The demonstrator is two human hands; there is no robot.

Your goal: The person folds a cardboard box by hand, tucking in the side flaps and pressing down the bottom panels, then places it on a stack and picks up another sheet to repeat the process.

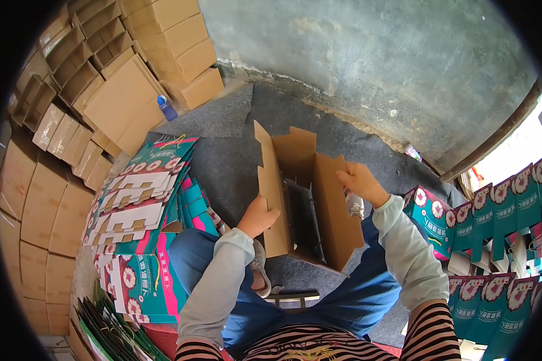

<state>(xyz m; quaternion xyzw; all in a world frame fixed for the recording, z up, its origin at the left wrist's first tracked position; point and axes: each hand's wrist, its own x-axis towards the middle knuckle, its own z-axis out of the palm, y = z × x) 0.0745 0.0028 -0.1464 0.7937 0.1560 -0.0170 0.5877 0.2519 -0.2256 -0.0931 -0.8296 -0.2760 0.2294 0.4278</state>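
Between my knees stands a brown cardboard box (pixel 334 210), its top flaps spread and its inside showing a dark bottom. My left hand (pixel 259 216) grips the box's left wall, thumb on the near side of the edge. On the other side, my right hand (pixel 363 183) holds the upper edge of the right wall with its fingers closed. Flat teal and pink printed cartons (pixel 141 274) lie in a pile left of my left knee. To the right of my right knee is a folded teal carton (pixel 429 219).
Brown boxes (pixel 177 42) are stacked at the back left, beside cardboard dividers. A blue bottle (pixel 167 108) stands near them. Rows of teal cartons (pixel 497 210) fill the right side. A grey wall (pixel 367 66) rises behind the dark floor covering (pixel 214 165).
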